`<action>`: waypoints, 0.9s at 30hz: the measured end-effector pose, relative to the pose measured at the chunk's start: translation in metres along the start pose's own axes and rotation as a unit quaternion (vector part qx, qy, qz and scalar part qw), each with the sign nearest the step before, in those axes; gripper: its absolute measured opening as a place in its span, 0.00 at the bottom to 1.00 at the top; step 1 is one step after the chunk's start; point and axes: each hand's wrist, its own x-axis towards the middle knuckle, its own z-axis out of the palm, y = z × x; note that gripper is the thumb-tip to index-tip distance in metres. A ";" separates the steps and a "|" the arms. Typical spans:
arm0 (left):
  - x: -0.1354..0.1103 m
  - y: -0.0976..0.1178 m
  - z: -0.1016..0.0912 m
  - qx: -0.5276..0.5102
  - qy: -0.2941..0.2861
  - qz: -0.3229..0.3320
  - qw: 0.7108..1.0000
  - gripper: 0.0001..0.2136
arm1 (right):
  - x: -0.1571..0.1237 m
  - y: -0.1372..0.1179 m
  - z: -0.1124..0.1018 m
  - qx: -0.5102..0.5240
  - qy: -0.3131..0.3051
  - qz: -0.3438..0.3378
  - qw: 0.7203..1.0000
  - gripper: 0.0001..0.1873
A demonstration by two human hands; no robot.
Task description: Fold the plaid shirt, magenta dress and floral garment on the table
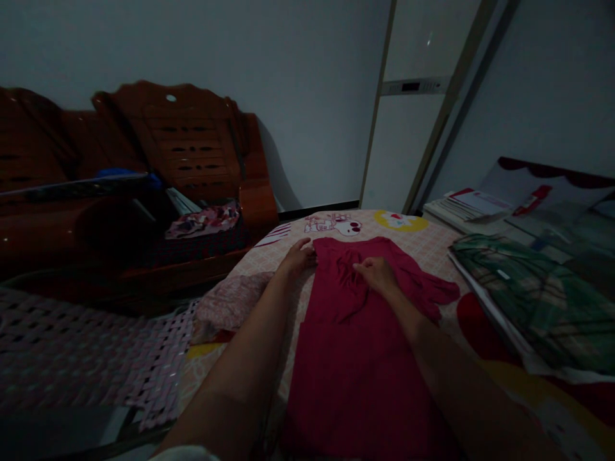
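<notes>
A crimson long shirt [355,371] lies spread over a patterned cloth, its body folded in toward the middle and one sleeve sticking out to the right. Bunched wrinkles show in the fabric near its upper end. My right hand [379,275] pinches the cloth beside these wrinkles, thumb and fingers together. At the upper left edge of the shirt is my left hand [298,257], its fingers loosely stretched and touching or just beside the edge. A crumpled pale pink patterned cloth [233,301] lies left of my left forearm.
Under the shirt is a pink checked cover [276,253] with cartoon prints. Green plaid folded clothing [542,288] lies at the right, near a stack of papers [473,205]. A woven chair [96,358] stands left, a wooden sofa [182,141] behind, and a tall white cabinet-like unit [408,141] by the wall.
</notes>
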 end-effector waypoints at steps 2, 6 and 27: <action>-0.001 0.002 0.000 -0.003 -0.010 -0.012 1.000 0.30 | 0.003 0.004 0.009 -0.043 0.072 -0.050 0.995 0.15; 0.006 0.002 0.003 -0.047 -0.046 0.002 0.998 0.23 | 0.007 0.013 0.017 -0.102 0.089 -0.078 0.988 0.16; 0.058 -0.002 0.001 0.407 0.179 0.265 0.855 0.11 | 0.009 0.016 0.021 -0.069 0.138 -0.093 0.984 0.15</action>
